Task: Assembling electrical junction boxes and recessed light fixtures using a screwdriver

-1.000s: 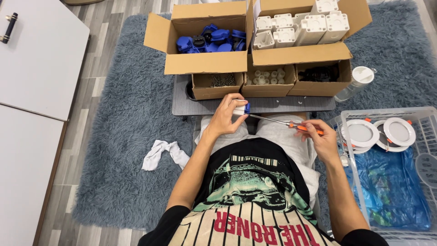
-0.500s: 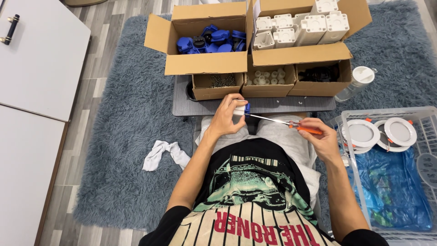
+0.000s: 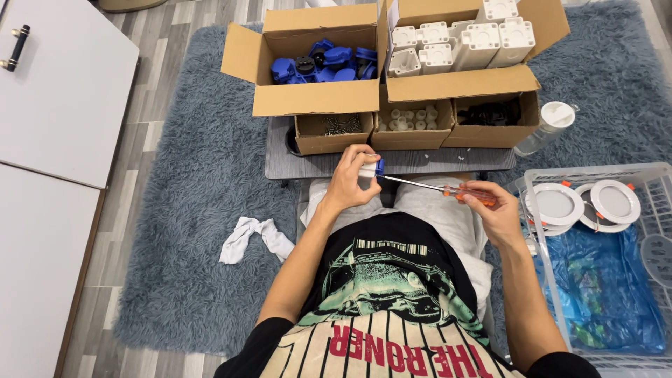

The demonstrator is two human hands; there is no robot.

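Head view, looking down: we record our left hand (image 3: 348,183) with its grip clamped on a small white and blue part (image 3: 372,169), held over the lap just in front of the low grey desk (image 3: 318,165). Our right hand (image 3: 495,213) has its grip closed around the orange handle of a screwdriver (image 3: 437,188); the metal shaft runs leftward and its tip meets the part at its blue side.

On the desk we note three small open cardboard boxes: one with dark screws (image 3: 341,125), one with small white cylinders (image 3: 413,117), one with black pieces (image 3: 490,113). Behind them stand two larger open cartons, the left holding blue parts (image 3: 325,61), the right holding white moulded housings (image 3: 458,42). A clear bottle with a white cap (image 3: 549,124) lies at the desk's right end.

To our right sits a clear plastic crate (image 3: 539,280) containing round white light fittings (image 3: 556,204) and a blue bag (image 3: 598,294). A white cloth (image 3: 253,238) lies on the grey rug (image 3: 196,210) to our left.
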